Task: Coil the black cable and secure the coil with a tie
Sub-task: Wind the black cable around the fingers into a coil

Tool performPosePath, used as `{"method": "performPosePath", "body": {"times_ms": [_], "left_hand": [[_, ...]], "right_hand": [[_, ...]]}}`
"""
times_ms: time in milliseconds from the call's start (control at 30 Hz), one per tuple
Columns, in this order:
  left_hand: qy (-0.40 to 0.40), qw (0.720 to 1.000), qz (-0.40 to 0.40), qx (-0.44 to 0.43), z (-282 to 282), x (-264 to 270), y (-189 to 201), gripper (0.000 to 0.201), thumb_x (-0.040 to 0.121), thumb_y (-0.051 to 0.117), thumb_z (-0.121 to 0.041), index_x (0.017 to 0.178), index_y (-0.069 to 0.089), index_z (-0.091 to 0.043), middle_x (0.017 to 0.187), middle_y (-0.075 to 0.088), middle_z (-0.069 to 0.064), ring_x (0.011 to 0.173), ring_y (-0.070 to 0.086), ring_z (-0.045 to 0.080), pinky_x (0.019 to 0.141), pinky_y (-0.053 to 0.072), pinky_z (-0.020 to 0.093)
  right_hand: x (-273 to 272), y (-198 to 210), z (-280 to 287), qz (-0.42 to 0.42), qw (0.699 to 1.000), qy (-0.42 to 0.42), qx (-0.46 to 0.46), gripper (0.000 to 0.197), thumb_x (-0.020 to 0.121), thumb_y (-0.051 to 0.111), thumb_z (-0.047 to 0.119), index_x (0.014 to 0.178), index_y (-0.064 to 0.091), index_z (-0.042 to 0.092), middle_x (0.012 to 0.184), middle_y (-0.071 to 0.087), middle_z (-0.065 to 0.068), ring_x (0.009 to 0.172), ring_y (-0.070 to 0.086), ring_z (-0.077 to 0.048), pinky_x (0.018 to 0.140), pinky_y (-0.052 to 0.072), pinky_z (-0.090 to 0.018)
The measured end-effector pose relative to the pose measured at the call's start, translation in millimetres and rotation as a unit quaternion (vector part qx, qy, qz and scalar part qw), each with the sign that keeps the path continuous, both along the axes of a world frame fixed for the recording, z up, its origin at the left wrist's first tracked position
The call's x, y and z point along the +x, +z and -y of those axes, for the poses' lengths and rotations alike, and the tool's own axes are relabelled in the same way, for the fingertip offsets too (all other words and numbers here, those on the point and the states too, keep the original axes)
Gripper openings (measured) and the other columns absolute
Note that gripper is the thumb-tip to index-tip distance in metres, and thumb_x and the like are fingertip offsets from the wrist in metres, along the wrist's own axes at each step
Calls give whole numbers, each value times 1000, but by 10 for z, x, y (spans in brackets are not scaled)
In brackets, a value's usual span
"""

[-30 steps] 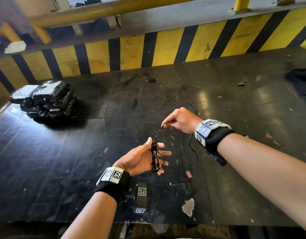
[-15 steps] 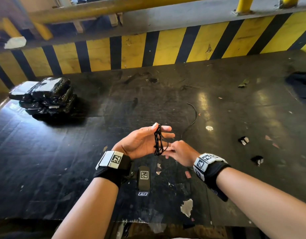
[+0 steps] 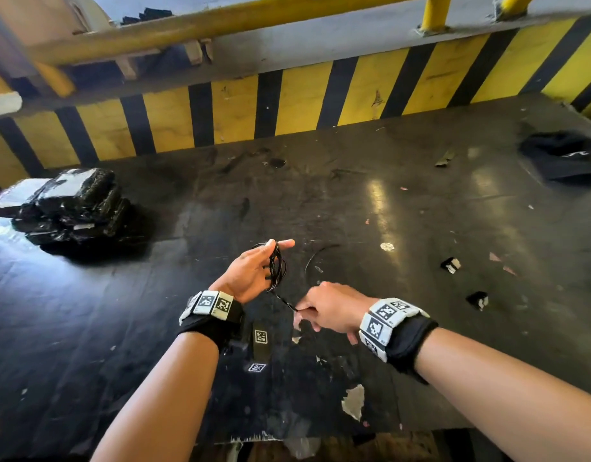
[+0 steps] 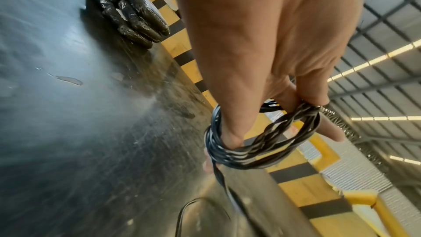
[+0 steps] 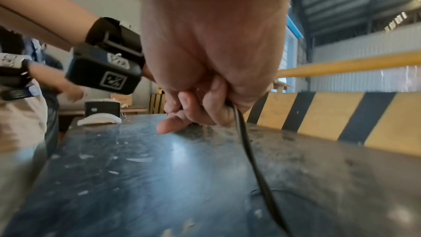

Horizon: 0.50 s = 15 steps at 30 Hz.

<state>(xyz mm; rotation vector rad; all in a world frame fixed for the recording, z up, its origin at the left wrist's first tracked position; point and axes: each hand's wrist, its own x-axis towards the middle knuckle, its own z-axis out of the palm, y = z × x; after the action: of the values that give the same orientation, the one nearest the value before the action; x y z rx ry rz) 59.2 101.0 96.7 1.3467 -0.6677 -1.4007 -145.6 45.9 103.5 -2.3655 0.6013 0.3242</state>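
Observation:
My left hand (image 3: 250, 271) is held palm-up above the dark table (image 3: 420, 295). The black cable's coil (image 3: 276, 266) is wound round its fingers, several turns seen close in the left wrist view (image 4: 262, 149), with the thumb pressing on the loops. A taut strand (image 3: 285, 301) runs from the coil down to my right hand (image 3: 307, 310), which pinches it just below and right of the left hand. In the right wrist view the cable (image 5: 250, 154) trails from the curled fingers (image 5: 205, 113) onto the table. The loose tail (image 3: 315, 255) curves on the table beyond. I see no tie.
A stack of black wrapped packs (image 3: 67, 208) sits at the left. A black cloth (image 3: 564, 158) lies far right. Small black-and-white scraps (image 3: 450, 264) dot the right side. A yellow-and-black striped barrier (image 3: 287, 105) closes the back; the table's front edge (image 3: 287, 438) is near me.
My right hand has come down from above and right of the left hand to just below it, carrying the cable round. The left hand has moved forward with the coil.

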Motion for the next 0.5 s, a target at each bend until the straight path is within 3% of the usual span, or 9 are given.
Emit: {"method": "performPosePath", "body": {"times_ms": [67, 167, 200, 267, 367, 433, 500], "left_hand": [[-15, 999, 34, 19, -45, -26, -90, 40, 107, 43, -36, 120, 77, -20, 82, 49, 3, 79, 51, 17, 75, 43, 30], [-83, 993, 56, 56, -116, -95, -165, 40, 108, 43, -34, 129, 71, -14, 102, 66, 13, 98, 58, 26, 96, 48, 40], [-97, 991, 62, 73, -143, -128, -165, 40, 108, 42, -33, 129, 70, -12, 102, 70, 10, 99, 61, 23, 96, 48, 37], [-120, 986, 52, 102, -177, -185, -165, 40, 105, 46, -35, 127, 70, -12, 87, 71, -3, 85, 60, 13, 83, 47, 26], [-169, 977, 8, 129, -200, -233, -151, 47, 100, 54, -43, 134, 67, -14, 81, 56, 2, 78, 51, 14, 72, 46, 23], [-190, 971, -21, 140, -231, -260, -109, 49, 99, 54, -45, 137, 65, -17, 87, 52, 7, 79, 52, 17, 72, 51, 27], [-218, 965, -54, 138, -270, -291, -76, 49, 99, 53, -48, 139, 64, -21, 106, 50, 15, 88, 55, 23, 86, 52, 41]], "right_hand": [[-40, 125, 91, -13, 1000, -5, -19, 31, 100, 43, 33, 102, 74, 32, 79, 75, 8, 72, 63, -7, 72, 51, -31], [-66, 326, 261, -13, 998, -24, -58, 25, 96, 50, 31, 95, 75, 35, 72, 73, 12, 83, 67, -11, 80, 54, -37], [-67, 381, 327, -6, 997, -31, -75, 23, 96, 52, 31, 95, 75, 36, 71, 73, 12, 82, 66, -10, 79, 53, -36], [-67, 509, 440, 11, 993, -38, -110, 20, 96, 56, 32, 95, 75, 36, 72, 72, 12, 81, 65, -11, 77, 52, -35], [-44, 630, 541, 37, 985, -38, -164, 14, 94, 61, 37, 97, 75, 36, 82, 73, 10, 89, 67, -18, 81, 53, -37], [-16, 682, 574, 56, 978, -38, -197, 14, 93, 64, 43, 98, 75, 37, 94, 73, 6, 95, 68, -23, 83, 51, -37], [0, 734, 605, 81, 972, -42, -218, 16, 90, 66, 48, 99, 76, 38, 104, 72, 4, 98, 68, -25, 83, 50, -37]]}}
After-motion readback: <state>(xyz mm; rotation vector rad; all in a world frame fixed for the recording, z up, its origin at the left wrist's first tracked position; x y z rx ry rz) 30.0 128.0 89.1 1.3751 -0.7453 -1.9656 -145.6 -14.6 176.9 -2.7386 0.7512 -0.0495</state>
